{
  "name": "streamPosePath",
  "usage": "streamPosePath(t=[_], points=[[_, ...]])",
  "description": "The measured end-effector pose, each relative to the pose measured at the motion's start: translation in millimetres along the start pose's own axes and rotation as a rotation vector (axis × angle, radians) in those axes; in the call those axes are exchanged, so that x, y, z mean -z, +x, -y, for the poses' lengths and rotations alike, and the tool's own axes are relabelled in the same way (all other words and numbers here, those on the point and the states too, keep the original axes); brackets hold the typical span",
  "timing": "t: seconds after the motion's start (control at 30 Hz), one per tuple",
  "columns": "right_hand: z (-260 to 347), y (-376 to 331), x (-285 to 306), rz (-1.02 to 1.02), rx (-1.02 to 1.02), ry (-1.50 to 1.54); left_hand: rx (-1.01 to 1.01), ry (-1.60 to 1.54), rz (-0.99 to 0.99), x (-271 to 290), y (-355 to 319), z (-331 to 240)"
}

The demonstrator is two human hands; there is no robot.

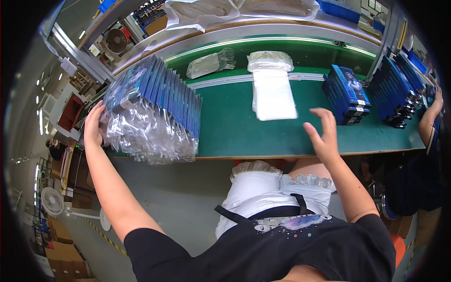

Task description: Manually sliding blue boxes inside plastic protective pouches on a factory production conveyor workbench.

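My left hand (93, 128) presses flat against the left end of a row of bagged blue boxes (155, 105) standing on the green table (235, 131) near its front left corner. Their clear plastic bags hang over the table's front edge. My right hand (323, 134) hovers open above the table's front edge, fingers spread, holding nothing. It is nearest to a stack of blue boxes (346, 94) to its upper right. A pile of flat clear bags (273, 96) lies in the middle of the table between my hands.
A second, leaning stack of blue boxes (392, 89) stands at the right, where another person's arm (430, 115) reaches in. Two bundles of bags (211, 63) (269, 60) lie on the green conveyor strip behind. Fans and cardboard boxes stand on the floor at left.
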State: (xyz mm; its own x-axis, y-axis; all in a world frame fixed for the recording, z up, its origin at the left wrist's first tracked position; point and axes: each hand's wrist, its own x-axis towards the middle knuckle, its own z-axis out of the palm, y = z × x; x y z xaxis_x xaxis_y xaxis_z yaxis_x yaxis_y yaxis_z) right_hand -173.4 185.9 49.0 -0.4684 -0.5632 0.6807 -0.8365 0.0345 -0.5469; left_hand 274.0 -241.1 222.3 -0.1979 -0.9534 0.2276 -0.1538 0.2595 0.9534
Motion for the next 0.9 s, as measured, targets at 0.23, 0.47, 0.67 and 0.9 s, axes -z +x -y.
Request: streamPosePath(t=[0.23, 0.47, 0.67, 0.9], points=[[99, 70, -114, 0.223, -0.083, 0.6, 0.03, -0.569, 0.305, -2, -27, -13], [178, 144, -239, 0.021, 0.146, 0.745, 0.108, -0.852, -0.07, -70, -23, 30], [202, 173, -277, 0.054, 0.11, 0.777, 0.103, -0.875, -0.17, -93, -20, 42], [199, 179, -269, 0.118, 0.078, 0.737, 0.101, -0.856, -0.119, -93, -14, 50]])
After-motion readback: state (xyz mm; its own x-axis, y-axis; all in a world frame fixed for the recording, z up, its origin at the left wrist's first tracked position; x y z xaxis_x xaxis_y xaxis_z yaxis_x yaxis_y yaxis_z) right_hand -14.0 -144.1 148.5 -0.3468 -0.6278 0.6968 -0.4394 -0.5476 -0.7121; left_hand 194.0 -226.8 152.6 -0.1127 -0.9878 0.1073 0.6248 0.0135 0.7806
